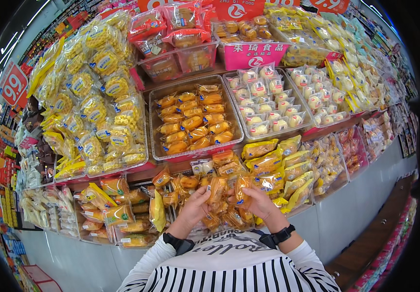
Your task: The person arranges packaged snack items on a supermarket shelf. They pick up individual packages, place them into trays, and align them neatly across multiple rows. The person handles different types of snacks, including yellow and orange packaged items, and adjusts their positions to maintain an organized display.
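My left hand (pixel 194 207) holds a wrapped bread roll (pixel 217 189) in clear film, upright between thumb and fingers. A second wrapped roll (pixel 243 190), with a blue mark near its lower end, is gripped by my right hand (pixel 260 203). Both rolls are raised over a heap of similar wrapped rolls (pixel 232 219) in the front bin. Behind the hands, a clear plastic tray (pixel 196 155) carries rows of golden wrapped rolls (pixel 191 123). The undersides of both held rolls are hidden.
Packaged waffles (pixel 95 113) pile high at the left. White round buns (pixel 264 109) fill a tray right of the golden rolls. Yellow-wrapped breads (pixel 264 160) lie beside my right hand, larger bagged breads (pixel 118 215) to the left. Red-wrapped cakes (pixel 182 16) stand in a raised bin behind.
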